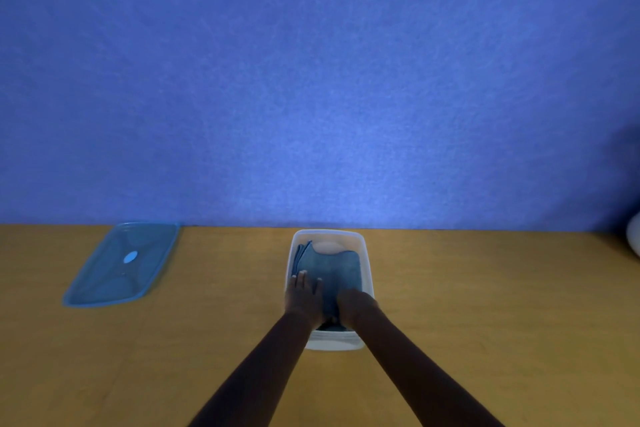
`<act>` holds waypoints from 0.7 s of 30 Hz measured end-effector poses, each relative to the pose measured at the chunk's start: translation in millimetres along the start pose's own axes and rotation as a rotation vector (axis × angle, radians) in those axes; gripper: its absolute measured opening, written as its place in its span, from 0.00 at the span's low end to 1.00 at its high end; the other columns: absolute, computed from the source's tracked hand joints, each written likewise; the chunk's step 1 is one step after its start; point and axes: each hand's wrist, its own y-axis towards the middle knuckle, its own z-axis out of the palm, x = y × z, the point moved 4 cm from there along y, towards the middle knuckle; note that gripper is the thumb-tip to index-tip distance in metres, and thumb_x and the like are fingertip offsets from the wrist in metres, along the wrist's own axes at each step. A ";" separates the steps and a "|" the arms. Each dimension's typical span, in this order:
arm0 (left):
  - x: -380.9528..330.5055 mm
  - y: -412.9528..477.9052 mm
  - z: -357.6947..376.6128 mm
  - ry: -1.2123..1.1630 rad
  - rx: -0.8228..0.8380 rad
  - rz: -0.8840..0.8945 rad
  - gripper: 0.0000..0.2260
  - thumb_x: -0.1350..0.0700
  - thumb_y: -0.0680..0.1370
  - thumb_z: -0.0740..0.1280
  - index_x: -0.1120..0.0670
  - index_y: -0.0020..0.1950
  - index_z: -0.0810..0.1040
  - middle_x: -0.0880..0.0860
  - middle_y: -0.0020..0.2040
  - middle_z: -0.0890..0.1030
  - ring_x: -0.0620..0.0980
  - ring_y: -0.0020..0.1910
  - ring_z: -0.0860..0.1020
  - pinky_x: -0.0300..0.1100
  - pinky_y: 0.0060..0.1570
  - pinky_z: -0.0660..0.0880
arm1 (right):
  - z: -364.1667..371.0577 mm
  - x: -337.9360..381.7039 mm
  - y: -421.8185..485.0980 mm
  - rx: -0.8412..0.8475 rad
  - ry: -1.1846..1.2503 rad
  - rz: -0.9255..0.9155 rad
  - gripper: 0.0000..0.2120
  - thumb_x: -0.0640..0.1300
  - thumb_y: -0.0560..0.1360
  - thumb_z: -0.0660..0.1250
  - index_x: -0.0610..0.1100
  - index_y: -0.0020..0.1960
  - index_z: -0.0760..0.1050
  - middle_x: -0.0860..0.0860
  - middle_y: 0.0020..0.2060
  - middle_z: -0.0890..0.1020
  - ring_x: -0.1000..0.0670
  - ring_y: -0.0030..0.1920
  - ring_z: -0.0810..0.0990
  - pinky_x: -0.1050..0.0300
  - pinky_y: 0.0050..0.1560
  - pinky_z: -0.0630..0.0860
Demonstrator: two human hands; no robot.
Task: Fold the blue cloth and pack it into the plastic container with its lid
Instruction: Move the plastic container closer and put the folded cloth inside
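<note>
The folded blue cloth lies inside the white plastic container at the middle of the wooden table. My left hand rests flat on the cloth's left side with its fingers spread. My right hand is curled down into the container's near right part, pressing on the cloth; its fingers are hidden. The blue translucent lid lies flat on the table far to the left, apart from the container.
A blue wall rises right behind the table's far edge. A white rounded object shows partly at the right edge. The tan tabletop stretches out on both sides of the container.
</note>
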 end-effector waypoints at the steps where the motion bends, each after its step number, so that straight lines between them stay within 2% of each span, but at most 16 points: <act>1: -0.2 1.9 1.4 0.026 0.023 -0.003 0.33 0.43 0.81 0.52 0.58 0.77 0.41 0.65 0.77 0.44 0.59 0.78 0.43 0.51 0.77 0.44 | 1.6 -0.3 2.4 0.025 0.017 0.009 0.17 0.42 0.77 0.63 0.36 0.63 0.71 0.41 0.60 0.78 0.44 0.61 0.77 0.52 0.60 0.74; 8: -4.2 11.1 14.1 0.070 0.133 -0.013 0.36 0.43 0.80 0.53 0.58 0.76 0.33 0.64 0.76 0.36 0.58 0.77 0.37 0.51 0.77 0.39 | 5.7 1.2 13.1 0.104 0.083 0.033 0.18 0.41 0.76 0.63 0.36 0.64 0.69 0.41 0.60 0.77 0.44 0.61 0.76 0.53 0.60 0.72; 15: -6.8 13.0 18.4 0.058 0.146 -0.024 0.37 0.45 0.81 0.55 0.58 0.75 0.31 0.64 0.76 0.34 0.58 0.76 0.36 0.51 0.77 0.38 | 7.3 4.1 13.6 0.088 0.090 0.018 0.19 0.41 0.77 0.62 0.36 0.65 0.68 0.41 0.61 0.77 0.44 0.61 0.76 0.53 0.60 0.72; 18: -7.2 13.1 13.4 0.040 0.110 0.001 0.36 0.44 0.81 0.54 0.58 0.76 0.35 0.65 0.77 0.38 0.59 0.77 0.38 0.52 0.77 0.40 | 3.3 1.0 11.1 0.082 0.070 0.005 0.17 0.41 0.76 0.64 0.36 0.63 0.70 0.41 0.59 0.78 0.45 0.60 0.77 0.54 0.59 0.73; 21: -4.2 10.4 2.5 -0.005 -0.066 0.055 0.30 0.46 0.81 0.54 0.58 0.77 0.47 0.63 0.78 0.49 0.60 0.78 0.46 0.54 0.77 0.46 | -4.0 0.5 5.6 0.018 0.100 -0.014 0.16 0.42 0.76 0.64 0.38 0.62 0.71 0.43 0.58 0.79 0.45 0.58 0.78 0.54 0.58 0.74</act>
